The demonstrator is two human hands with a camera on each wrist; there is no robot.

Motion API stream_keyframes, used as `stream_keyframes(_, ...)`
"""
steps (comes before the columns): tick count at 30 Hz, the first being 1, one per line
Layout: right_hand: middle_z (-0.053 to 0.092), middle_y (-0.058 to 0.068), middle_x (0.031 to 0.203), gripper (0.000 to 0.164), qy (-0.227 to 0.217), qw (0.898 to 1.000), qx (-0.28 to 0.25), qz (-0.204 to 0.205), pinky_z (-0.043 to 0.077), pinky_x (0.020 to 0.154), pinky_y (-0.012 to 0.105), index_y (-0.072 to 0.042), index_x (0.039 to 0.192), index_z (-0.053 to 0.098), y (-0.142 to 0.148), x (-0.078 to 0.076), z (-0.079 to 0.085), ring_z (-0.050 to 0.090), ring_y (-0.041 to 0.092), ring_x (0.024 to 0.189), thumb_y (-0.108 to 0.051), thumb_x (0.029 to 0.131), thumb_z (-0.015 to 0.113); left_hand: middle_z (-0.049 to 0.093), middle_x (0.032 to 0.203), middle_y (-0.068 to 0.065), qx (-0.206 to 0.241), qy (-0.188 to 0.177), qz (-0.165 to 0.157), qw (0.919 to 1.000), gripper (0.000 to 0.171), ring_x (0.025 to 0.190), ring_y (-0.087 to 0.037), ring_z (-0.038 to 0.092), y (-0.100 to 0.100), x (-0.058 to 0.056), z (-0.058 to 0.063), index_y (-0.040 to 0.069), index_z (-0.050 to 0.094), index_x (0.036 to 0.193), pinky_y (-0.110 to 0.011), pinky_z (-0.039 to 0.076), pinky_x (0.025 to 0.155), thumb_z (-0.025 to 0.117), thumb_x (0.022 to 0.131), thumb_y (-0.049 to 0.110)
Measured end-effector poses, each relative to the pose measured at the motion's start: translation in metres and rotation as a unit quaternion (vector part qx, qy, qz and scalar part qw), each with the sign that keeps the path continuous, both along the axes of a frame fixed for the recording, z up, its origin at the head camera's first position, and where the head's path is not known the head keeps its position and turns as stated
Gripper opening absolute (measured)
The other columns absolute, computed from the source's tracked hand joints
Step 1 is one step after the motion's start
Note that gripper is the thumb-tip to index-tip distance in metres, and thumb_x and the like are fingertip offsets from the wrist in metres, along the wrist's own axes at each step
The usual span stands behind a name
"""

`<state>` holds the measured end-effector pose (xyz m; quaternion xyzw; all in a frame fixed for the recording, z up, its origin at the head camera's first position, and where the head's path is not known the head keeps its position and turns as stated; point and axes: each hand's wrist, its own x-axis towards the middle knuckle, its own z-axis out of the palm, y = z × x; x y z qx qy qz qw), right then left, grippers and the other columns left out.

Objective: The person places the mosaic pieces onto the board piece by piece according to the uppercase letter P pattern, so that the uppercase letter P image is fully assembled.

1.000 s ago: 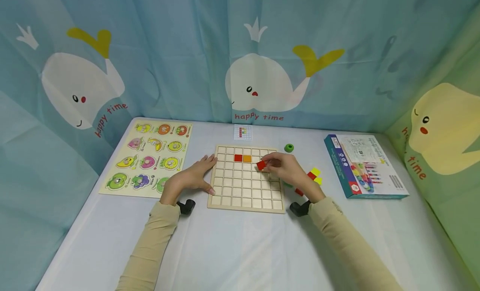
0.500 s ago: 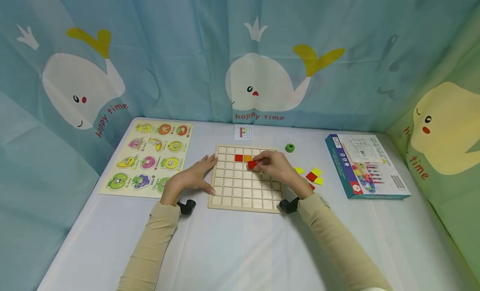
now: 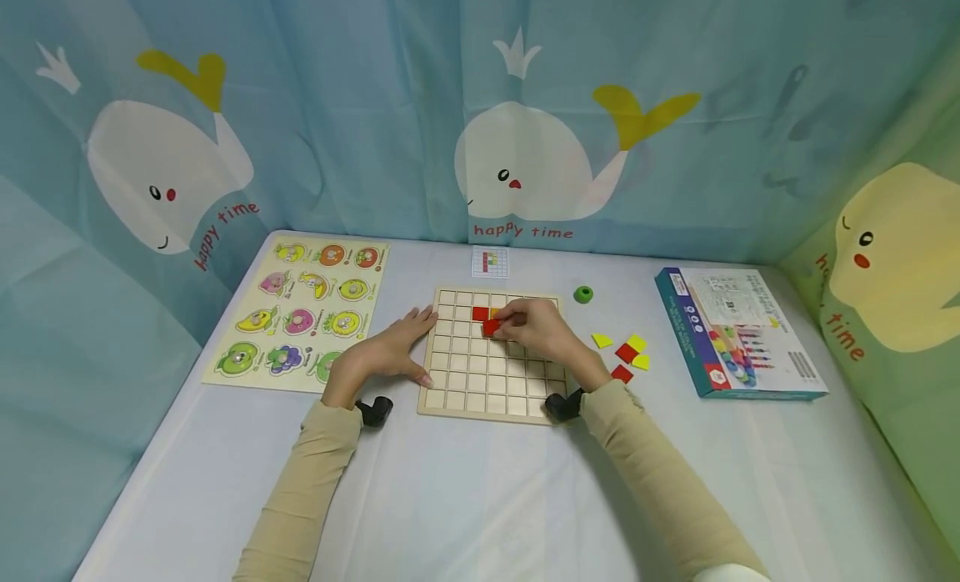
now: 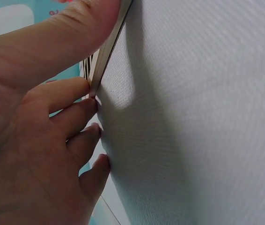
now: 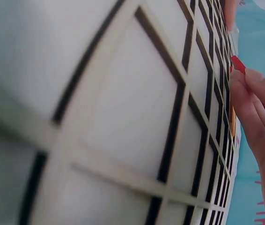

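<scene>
A wooden grid board (image 3: pixel 457 361) lies on the white table. My left hand (image 3: pixel 386 348) rests at its left edge, fingers spread, thumb near the lower left corner; the left wrist view shows fingertips touching the board's side. Over the upper part of the grid, my right hand (image 3: pixel 536 328) pinches a red square tile (image 3: pixel 491 328) between thumb and fingers. The tile looks tilted, just above the cells. One red tile (image 3: pixel 481 313) sits in a cell of the second row. Beside it an orange tile (image 5: pixel 232 123) is mostly hidden by my right fingers in the head view.
Right of the board lie several loose red and yellow pieces (image 3: pixel 627 353) and a green bead (image 3: pixel 583 294). A pattern card (image 3: pixel 490 263) is behind the board. A fruit puzzle (image 3: pixel 300 315) stands left, a flat box (image 3: pixel 738 332) right. A printed curtain (image 3: pixel 390 148) hangs behind.
My right hand has moved left across the board with the red tile, from right of the orange tile to below the placed red and orange tiles. My left hand has stayed in place.
</scene>
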<state>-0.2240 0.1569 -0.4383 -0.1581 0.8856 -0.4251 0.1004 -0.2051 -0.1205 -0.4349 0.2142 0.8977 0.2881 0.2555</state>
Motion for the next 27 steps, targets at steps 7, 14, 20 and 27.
stream_keyframes(7, 0.077, 0.014, 0.102, 0.020, 0.002, 1.000, 0.014, 0.018, 0.061, 0.079, 0.030, 0.001, 0.110, 0.076, -0.008, -0.005, -0.001, 0.073, 0.020, 0.088, -0.005, 0.091, 0.076, 0.003, 0.174, -0.012, 0.000, -0.007, 0.004, 1.0000, 0.114, 0.161, -0.033, -0.003, -0.001, -0.001, -0.001, 0.001, 0.015, 0.164, -0.052, 0.005, 0.131, 0.089, 0.080, 0.019)
stream_keyframes(14, 0.077, 0.013, 0.105, 0.023, 0.024, 0.999, 0.040, 0.022, 0.061, 0.084, 0.035, -0.001, 0.112, 0.077, -0.013, -0.008, -0.004, 0.074, 0.022, 0.093, -0.012, 0.091, 0.079, 0.003, 0.174, -0.014, 0.002, -0.002, 0.000, 1.0000, 0.113, 0.161, -0.035, -0.002, 0.000, -0.001, 0.000, 0.000, 0.016, 0.164, -0.053, 0.006, 0.130, 0.089, 0.080, 0.020)
stream_keyframes(20, 0.077, 0.012, 0.105, 0.026, 0.013, 0.997, 0.070, 0.033, 0.060, 0.087, 0.037, 0.001, 0.116, 0.075, -0.017, -0.008, 0.002, 0.073, 0.022, 0.093, -0.011, 0.093, 0.076, 0.004, 0.174, -0.014, -0.002, -0.001, 0.002, 1.0000, 0.113, 0.161, -0.034, -0.002, 0.000, -0.001, -0.001, 0.000, 0.016, 0.164, -0.053, 0.007, 0.130, 0.089, 0.080, 0.020)
stream_keyframes(27, 0.076, 0.013, 0.106, 0.023, 0.027, 0.994, 0.092, 0.052, 0.060, 0.085, 0.036, 0.002, 0.113, 0.075, -0.017, -0.009, 0.002, 0.072, 0.023, 0.092, -0.009, 0.093, 0.075, 0.004, 0.174, -0.014, -0.003, -0.002, 0.002, 1.0000, 0.113, 0.161, -0.035, -0.002, -0.001, -0.001, -0.001, 0.000, 0.017, 0.164, -0.053, 0.007, 0.130, 0.089, 0.080, 0.020)
